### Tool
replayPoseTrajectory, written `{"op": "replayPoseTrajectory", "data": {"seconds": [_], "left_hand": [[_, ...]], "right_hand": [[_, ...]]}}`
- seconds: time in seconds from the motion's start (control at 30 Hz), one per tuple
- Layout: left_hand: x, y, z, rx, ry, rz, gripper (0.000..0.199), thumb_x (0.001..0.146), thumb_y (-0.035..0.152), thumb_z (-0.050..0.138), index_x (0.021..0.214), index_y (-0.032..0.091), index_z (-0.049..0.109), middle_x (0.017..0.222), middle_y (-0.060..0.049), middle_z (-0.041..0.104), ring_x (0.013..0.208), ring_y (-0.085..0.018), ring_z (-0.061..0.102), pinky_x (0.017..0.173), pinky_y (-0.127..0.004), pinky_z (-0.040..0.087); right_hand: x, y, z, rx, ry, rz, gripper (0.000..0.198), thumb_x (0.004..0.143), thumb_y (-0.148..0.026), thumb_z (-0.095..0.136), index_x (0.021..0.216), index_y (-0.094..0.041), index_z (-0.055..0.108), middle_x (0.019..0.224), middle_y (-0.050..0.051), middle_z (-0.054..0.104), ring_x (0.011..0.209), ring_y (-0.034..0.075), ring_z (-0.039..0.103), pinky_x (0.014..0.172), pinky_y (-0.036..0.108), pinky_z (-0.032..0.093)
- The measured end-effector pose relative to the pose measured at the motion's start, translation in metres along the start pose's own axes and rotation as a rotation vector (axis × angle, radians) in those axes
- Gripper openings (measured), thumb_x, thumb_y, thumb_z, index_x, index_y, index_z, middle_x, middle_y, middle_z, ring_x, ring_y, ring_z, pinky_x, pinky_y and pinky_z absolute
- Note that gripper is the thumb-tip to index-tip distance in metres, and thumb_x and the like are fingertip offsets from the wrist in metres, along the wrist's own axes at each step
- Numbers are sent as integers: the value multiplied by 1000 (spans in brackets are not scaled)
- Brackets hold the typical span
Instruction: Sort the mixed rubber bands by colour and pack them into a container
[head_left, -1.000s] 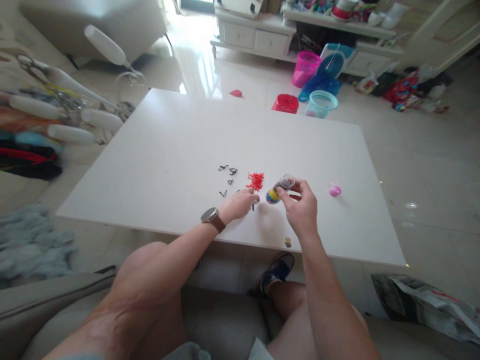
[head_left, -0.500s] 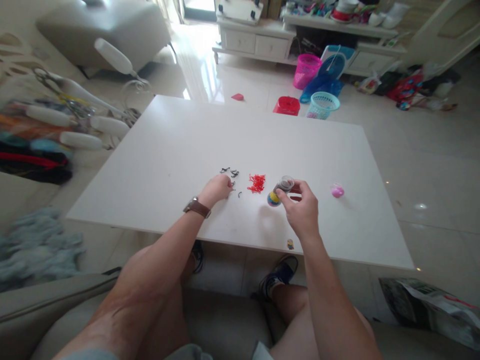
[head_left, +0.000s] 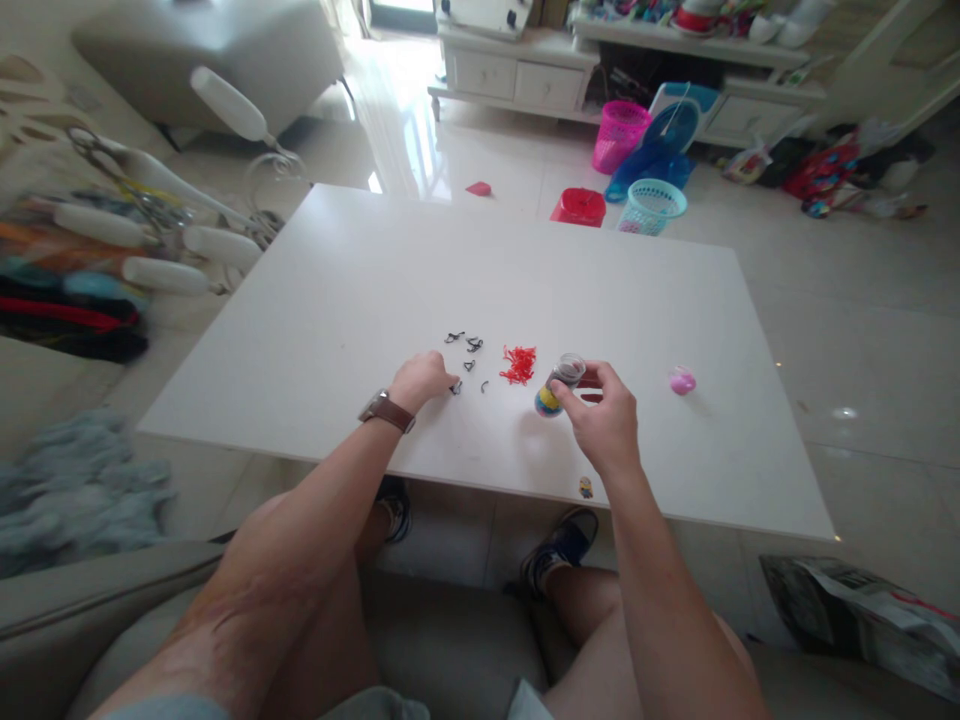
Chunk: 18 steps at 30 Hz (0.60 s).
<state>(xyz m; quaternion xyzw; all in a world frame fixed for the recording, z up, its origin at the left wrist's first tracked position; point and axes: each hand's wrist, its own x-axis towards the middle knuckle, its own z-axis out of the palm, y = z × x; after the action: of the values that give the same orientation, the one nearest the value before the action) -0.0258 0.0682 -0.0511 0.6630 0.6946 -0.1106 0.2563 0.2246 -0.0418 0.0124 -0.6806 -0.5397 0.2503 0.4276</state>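
My left hand (head_left: 424, 382), a watch on its wrist, rests low over the table with its fingers drawn together at a small black rubber band (head_left: 456, 388). Beyond its fingertips lie several more black bands (head_left: 474, 344) in loose clumps. A heap of red rubber bands (head_left: 518, 365) sits between my two hands. My right hand (head_left: 606, 410) is closed around a small clear jar (head_left: 561, 384), tilted with its open mouth up and away; grey, yellow and blue layers show inside.
On the white table (head_left: 360, 270), a pink lid-like piece (head_left: 682, 381) lies to the right and a small cartoon sticker (head_left: 586, 487) near the front edge. Past the far edge stand a red stool (head_left: 579, 206) and a light-blue basket (head_left: 652, 208).
My left hand has moved slightly left and towards me, so a black band once partly hidden by its fingers now shows. My right hand keeps holding the jar in place.
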Motion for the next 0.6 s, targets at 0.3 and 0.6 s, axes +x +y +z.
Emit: {"op": "replayPoseTrajectory", "data": {"seconds": [0.3, 0.6], "left_hand": [[2, 8, 22, -31, 87, 105, 18, 80, 16, 61, 93, 18, 74, 101, -15, 75, 97, -28, 70, 80, -33, 52], [1, 20, 22, -146, 178, 224, 18, 77, 11, 61, 86, 18, 75, 94, -10, 77, 92, -23, 69, 82, -29, 52]], "right_hand": [[0, 1, 0, -3, -1, -1, 26, 78, -38, 73, 98, -23, 68, 94, 6, 75, 89, 24, 69, 76, 38, 54], [0, -1, -1, -6, -6, -5, 27, 77, -40, 73, 98, -22, 68, 94, 6, 75, 88, 24, 69, 76, 38, 54]]}}
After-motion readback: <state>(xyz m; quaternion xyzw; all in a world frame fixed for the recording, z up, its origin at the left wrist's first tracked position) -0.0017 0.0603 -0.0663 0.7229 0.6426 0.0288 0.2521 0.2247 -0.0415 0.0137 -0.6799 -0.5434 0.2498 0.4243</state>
